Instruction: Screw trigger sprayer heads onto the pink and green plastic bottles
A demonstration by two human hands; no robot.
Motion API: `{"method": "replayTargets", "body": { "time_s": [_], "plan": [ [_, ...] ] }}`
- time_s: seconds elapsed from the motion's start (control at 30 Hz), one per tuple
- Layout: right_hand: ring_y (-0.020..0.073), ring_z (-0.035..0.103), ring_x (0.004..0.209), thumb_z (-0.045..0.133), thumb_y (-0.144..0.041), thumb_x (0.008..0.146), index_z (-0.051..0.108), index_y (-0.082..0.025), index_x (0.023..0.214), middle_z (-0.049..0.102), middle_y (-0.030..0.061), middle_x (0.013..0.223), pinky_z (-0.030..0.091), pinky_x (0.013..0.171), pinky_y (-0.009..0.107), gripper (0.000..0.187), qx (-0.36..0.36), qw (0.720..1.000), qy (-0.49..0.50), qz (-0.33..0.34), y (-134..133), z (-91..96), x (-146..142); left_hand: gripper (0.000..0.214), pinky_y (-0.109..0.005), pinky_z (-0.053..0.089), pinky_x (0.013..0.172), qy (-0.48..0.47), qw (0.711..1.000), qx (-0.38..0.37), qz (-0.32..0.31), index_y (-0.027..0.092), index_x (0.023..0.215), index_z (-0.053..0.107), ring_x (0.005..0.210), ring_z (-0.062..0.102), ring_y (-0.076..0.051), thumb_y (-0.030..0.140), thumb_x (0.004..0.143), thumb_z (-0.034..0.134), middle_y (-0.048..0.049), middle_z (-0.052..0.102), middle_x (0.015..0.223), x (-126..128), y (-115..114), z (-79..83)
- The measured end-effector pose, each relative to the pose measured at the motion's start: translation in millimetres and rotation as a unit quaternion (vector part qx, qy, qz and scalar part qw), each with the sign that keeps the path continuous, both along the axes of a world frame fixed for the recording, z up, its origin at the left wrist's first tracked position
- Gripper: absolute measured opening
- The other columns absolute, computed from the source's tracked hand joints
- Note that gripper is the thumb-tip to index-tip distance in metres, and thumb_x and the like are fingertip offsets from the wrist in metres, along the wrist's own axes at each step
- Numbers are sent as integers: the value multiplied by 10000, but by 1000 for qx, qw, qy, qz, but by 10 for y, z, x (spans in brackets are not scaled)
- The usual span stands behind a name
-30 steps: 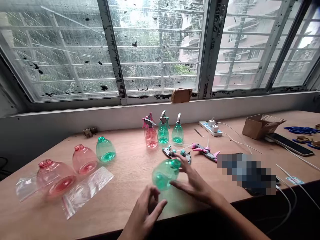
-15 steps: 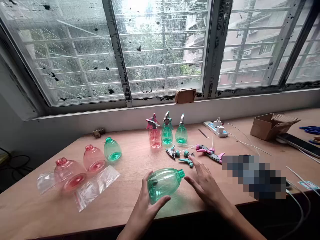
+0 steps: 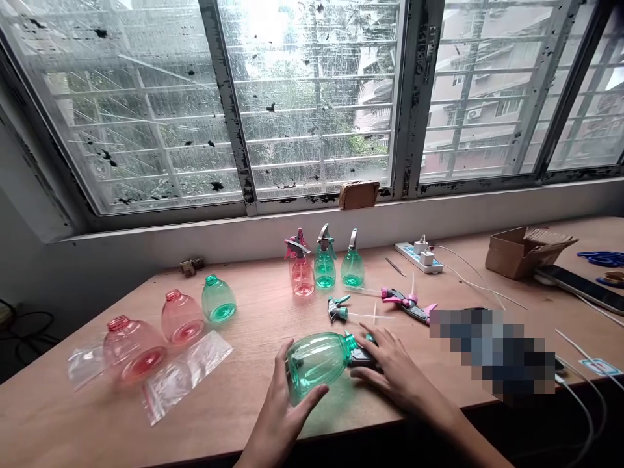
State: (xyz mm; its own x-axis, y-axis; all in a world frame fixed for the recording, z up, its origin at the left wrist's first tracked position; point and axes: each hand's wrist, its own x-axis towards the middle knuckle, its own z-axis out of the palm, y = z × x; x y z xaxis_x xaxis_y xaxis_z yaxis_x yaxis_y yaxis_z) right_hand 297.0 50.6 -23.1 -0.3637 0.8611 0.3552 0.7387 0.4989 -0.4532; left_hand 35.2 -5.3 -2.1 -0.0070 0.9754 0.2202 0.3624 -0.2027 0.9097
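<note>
The bottle (image 3: 316,364) lay in the left hand (image 3: 286,409) near the worktop's front edge (image 3: 351,420), neck toward the sprayer (image 3: 361,358) the right hand (image 3: 397,369) held.

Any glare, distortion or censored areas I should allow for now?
In the head view, the middle window pane is blown out near its top; same view, bright streaks cross the green bottle in the left hand; same view, the leftmost red bottle looks stretched, perhaps by wide lens; same view, a pixelated patch masks something right of the right hand.
</note>
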Motion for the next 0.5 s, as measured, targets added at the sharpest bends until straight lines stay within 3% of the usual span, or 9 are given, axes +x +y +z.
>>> {"method": "replayTargets", "body": {
  "time_s": [0.13,0.23,0.33,0.5],
  "plan": [
    [328,534,1393,728,-385,934,696,-253,1289,563,125,1521,450,1152,459,381,-42,997,58,41,-13,43,18,806,-541,337,1221,41,999,-14,-12,219,1502,324,1402,526,-374,513,866,721,-180,549,1493,-107,44,72],
    [288,645,1189,779,-362,903,717,-227,1125,666,102,1294,526,1015,389,267,-52,993,84,69,-47,98,21,828,-530,337,1225,72,996,-26,-33,197,1525,289,1438,490,-381,532,887,696,-198,510,1534,-169,66,112],
    [265,653,1042,856,-379,833,682,-218,1012,678,61,1108,529,910,368,296,-45,992,78,90,-85,144,17,850,-518,315,1241,86,995,-30,-29,191,1550,245,1476,446,-374,552,905,667,-199,462,1572,-181,64,114],
    [262,639,952,922,-446,734,624,-224,979,657,45,1040,522,819,358,445,-43,990,71,111,-108,105,15,871,-523,281,1254,71,996,-35,-28,225,1564,226,1489,425,-362,575,903,671,-183,446,1582,-201,63,66]
  ]
}}
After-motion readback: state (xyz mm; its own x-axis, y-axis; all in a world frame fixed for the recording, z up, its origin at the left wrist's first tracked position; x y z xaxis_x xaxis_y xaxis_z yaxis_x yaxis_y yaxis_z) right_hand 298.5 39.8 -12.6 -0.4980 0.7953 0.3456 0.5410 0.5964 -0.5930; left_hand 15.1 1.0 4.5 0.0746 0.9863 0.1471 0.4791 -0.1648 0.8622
